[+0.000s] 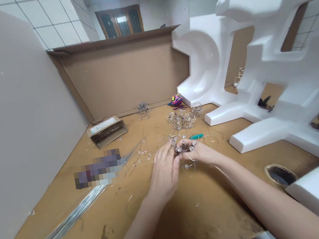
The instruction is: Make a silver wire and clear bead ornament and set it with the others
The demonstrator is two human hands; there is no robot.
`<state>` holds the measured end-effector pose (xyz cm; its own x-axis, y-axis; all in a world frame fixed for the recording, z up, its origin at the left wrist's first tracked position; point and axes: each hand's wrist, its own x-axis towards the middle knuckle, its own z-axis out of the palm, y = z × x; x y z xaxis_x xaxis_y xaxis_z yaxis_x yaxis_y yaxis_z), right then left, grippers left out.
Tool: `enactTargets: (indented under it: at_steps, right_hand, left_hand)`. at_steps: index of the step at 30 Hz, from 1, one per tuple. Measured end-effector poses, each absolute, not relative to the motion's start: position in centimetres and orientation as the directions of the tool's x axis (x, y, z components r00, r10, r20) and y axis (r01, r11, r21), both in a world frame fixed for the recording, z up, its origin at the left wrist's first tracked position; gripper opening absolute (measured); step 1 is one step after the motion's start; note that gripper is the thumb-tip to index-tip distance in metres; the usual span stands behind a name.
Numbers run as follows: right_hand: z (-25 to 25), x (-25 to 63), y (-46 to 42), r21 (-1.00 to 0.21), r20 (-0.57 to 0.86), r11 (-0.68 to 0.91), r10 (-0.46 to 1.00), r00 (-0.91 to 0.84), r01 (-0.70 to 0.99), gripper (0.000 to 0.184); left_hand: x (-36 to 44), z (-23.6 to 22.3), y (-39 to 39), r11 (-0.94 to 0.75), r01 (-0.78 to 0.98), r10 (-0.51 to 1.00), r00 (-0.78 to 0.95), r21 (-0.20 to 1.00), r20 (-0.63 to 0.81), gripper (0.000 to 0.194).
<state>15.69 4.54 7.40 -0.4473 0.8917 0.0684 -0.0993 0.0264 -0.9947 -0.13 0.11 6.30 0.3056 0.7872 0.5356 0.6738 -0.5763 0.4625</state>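
Observation:
Between my two hands is a bent wire piece with clear beads (187, 166), its loops sticking out above and below the fingers. My left hand (164, 168) is closed on its left side, fingertips near the upper beads. On the other side my right hand (198, 152) wraps round it, palm partly turned up. The exact finger contacts are too small to make out. Just behind my right hand lies a teal-handled tool (196, 136), partly covered. Several similar beaded wire pieces (181, 119) are heaped farther back, and small loose wire bits (143, 154) lie left of my hands.
A bundle of straight wires (79, 210) runs along the left, beside a blurred purple object (98, 168). An open cardboard box (108, 131) stands behind it. White foam packing (250, 133) borders the right, near a round hole (279, 175). Cardboard (127, 74) walls the back.

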Motion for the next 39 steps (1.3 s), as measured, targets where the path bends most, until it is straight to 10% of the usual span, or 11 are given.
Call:
enactTargets:
  at_steps: [5, 9, 15, 23, 31, 39]
  right_hand:
    - [6.6, 14.9, 4.4, -0.984, 0.101, 0.028, 0.903, -0.418, -0.177, 0.049]
    - [6.8, 14.9, 4.4, -0.985, 0.155, 0.110, 0.897, -0.413, -0.130, 0.026]
    - [6.4, 15.8, 5.2, -0.893, 0.040, -0.173, 0.890, -0.455, -0.416, 0.024]
    - [6.6, 15.2, 4.9, -0.547, 0.037, -0.383, 0.877, -0.479, -0.744, 0.031]
    - [6.4, 14.9, 4.7, -0.543, 0.071, -0.395, 0.858, -0.509, -0.741, 0.036]
    - [5.6, 12.9, 3.4, -0.534, -0.104, -0.516, 0.826, -0.554, -0.670, 0.027]
  left_hand:
    - [0.5, 5.7, -0.1, -0.587, 0.736, 0.744, 0.328, 0.336, 0.582, 0.034]
    - [0.3, 5.7, -0.1, -0.591, 0.604, 0.780, 0.259, 0.534, 0.570, 0.036]
    - [0.7, 5.3, 0.1, -0.374, 0.300, 0.926, 0.060, 0.878, 0.374, 0.041]
    - [1.7, 3.1, 0.7, -0.256, 0.080, 0.966, -0.007, 0.963, 0.257, 0.046]
    - [1.9, 5.0, -1.7, -0.698, 0.527, 0.648, 0.176, 0.485, 0.741, 0.029]
    - [1.6, 5.4, -0.9, -0.569, 0.775, 0.577, 0.137, 0.276, 0.806, 0.049]
